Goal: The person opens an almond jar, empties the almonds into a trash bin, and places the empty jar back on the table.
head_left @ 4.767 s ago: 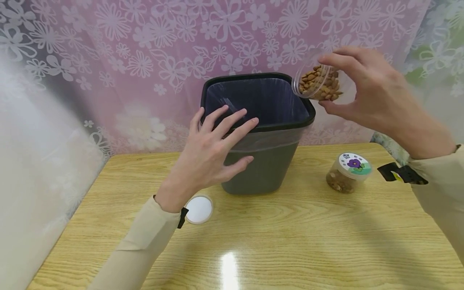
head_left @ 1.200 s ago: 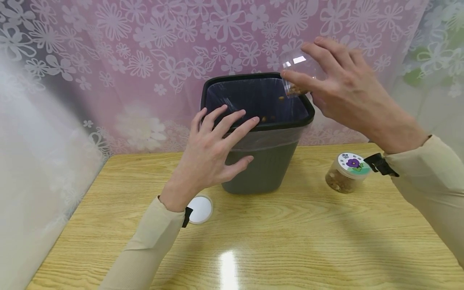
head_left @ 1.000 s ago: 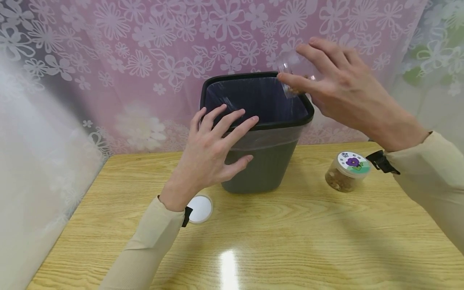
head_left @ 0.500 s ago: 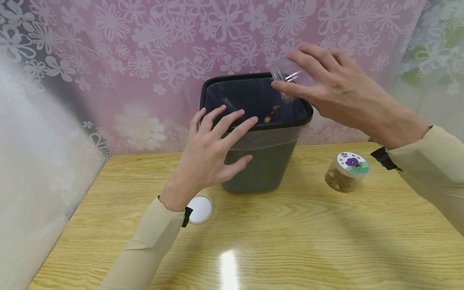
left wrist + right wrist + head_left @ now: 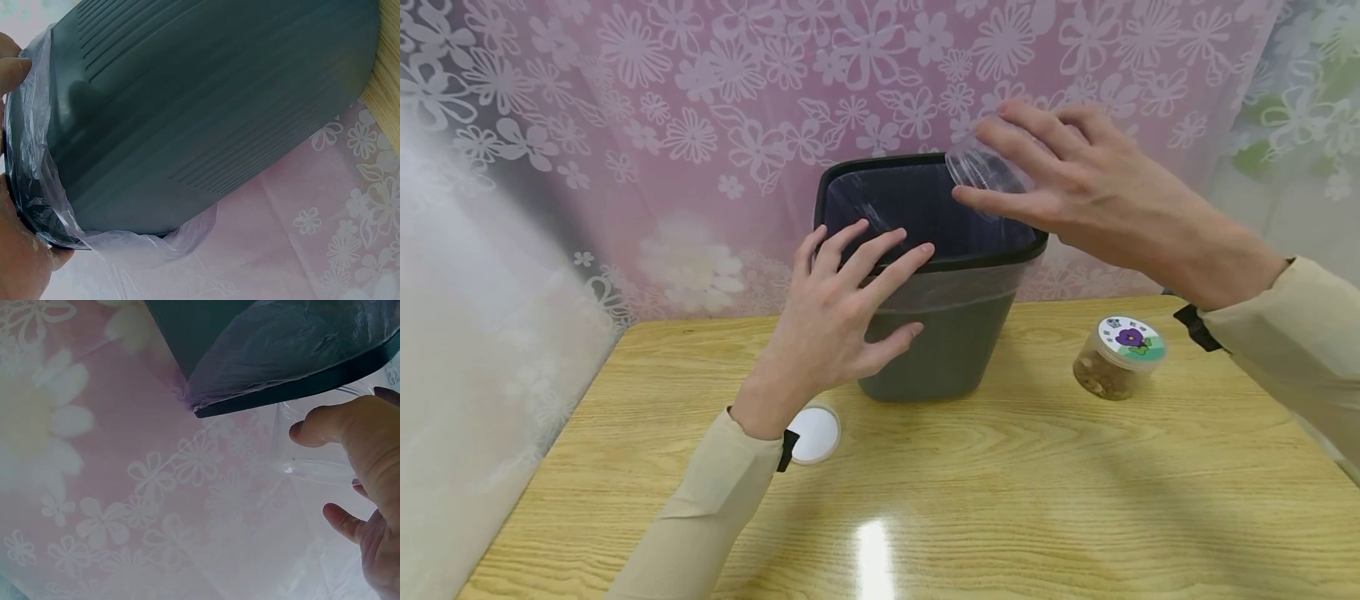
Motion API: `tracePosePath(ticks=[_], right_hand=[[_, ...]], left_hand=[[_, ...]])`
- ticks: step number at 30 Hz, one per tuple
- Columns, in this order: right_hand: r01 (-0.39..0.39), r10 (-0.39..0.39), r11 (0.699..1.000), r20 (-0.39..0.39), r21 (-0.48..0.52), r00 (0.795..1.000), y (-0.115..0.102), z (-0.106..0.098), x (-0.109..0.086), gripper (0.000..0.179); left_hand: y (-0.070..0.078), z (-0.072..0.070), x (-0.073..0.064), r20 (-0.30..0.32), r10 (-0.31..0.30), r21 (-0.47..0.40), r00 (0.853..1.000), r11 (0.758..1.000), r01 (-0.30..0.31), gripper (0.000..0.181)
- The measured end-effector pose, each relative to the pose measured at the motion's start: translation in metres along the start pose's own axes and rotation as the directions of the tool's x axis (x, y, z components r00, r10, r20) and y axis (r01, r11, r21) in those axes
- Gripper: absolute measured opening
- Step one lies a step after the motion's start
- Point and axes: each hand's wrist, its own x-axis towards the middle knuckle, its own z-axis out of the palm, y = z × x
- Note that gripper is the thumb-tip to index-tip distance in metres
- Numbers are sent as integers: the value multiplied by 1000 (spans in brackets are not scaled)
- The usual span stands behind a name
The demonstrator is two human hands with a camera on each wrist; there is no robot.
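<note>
My right hand (image 5: 1078, 179) holds a clear plastic jar (image 5: 977, 171) by its sides, tipped mouth-down over the right part of a dark grey trash can (image 5: 936, 350). I see no nuts in the jar; my fingers cover part of it. In the right wrist view the jar (image 5: 312, 469) looks see-through beside the can's rim (image 5: 269, 394). My left hand (image 5: 835, 308) rests on the can's front left rim, fingers spread over the opening and thumb outside. A clear bag lines the can. What lies at its bottom is hidden.
A lidded jar (image 5: 1120, 358) with brown contents and a purple flower label stands to the right of the can. A round white lid (image 5: 815, 435) lies by my left wrist. The wooden table (image 5: 1000, 500) meets a flowered pink curtain (image 5: 737, 108) behind.
My right hand has moved left and tipped the jar further. The almonds seen in it earlier have fallen into the trash can. My left hand has stayed on the rim.
</note>
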Motion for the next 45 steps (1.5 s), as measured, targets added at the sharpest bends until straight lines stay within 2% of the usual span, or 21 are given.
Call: tracePosePath(ticks=[5, 10, 16, 22, 31, 38, 45], right_hand=[[23, -22, 1000, 29, -20, 999, 1, -1, 0, 99], [5, -5, 1000, 42, -8, 999, 1, 0, 0, 96], [13, -13, 1000, 18, 6, 1000, 3, 2, -1, 93], [-21, 21, 999, 6, 36, 1000, 9, 8, -2, 88], [33, -33, 999, -14, 11, 999, 2, 5, 3, 90], [-11, 11, 999, 1, 30, 1000, 12, 5, -1, 92], [-9, 9, 1000, 4, 29, 1000, 7, 4, -1, 90]], left_hand=[[0, 0, 0, -5, 0, -1, 1000, 1000, 0, 71], [0, 0, 0, -5, -1, 4, 1000, 1000, 1, 71], [1, 0, 0, -5, 1, 5, 1000, 1000, -1, 71], [1, 0, -1, -11, 0, 5, 1000, 1000, 0, 71], [0, 0, 0, -21, 2, 7, 1000, 1000, -2, 71], [0, 0, -1, -20, 3, 8, 1000, 1000, -3, 70], [1, 1, -1, -23, 3, 2, 1000, 1000, -3, 70]])
